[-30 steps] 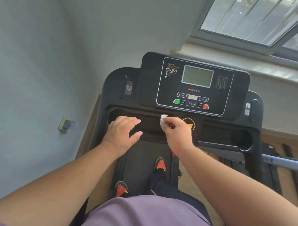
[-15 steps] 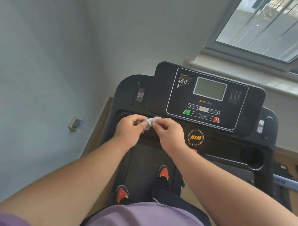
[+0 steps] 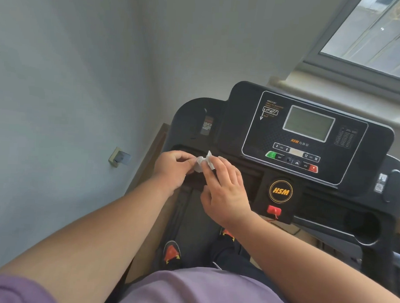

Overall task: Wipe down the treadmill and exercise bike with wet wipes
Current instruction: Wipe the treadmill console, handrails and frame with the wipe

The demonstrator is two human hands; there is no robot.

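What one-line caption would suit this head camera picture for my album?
Standing on a treadmill, a person holds a small white wipe between the left hand and right hand, below the console.

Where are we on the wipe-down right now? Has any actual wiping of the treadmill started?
Nothing looks wiped yet; the picture can't confirm any cleaned surface. In hand: the left hand and right hand both pinch a small crumpled wet wipe just above the treadmill, apparently unfolding it. Left: its console panel, the cup holder and the rest. No exercise bike is identifiable.
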